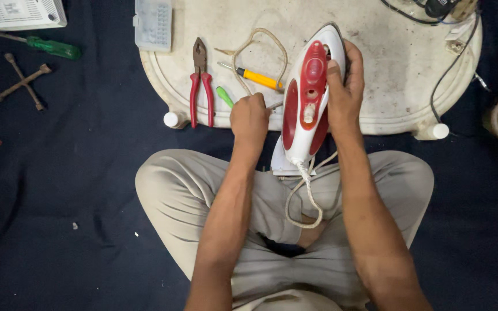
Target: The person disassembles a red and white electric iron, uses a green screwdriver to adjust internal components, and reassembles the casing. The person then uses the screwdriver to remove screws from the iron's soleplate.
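Observation:
A red and white clothes iron (306, 106) rests at the near edge of a low white table (393, 63), its heel over my lap. My right hand (346, 86) grips the iron's right side near the nose. My left hand (249, 115) is closed on a green-handled screwdriver (225, 97), whose metal tip points at the iron's left side. The iron's braided cord (304, 198) loops down over my crossed legs. A second length of cord (260, 43) curls on the table behind the iron.
Red-handled pliers (202, 86) and a yellow-handled screwdriver (257, 78) lie on the table left of the iron. A clear parts box (153, 24) sits at the table's far left. On the dark floor lie a green screwdriver (50, 47), a cross wrench (23, 83) and a white box (21, 12).

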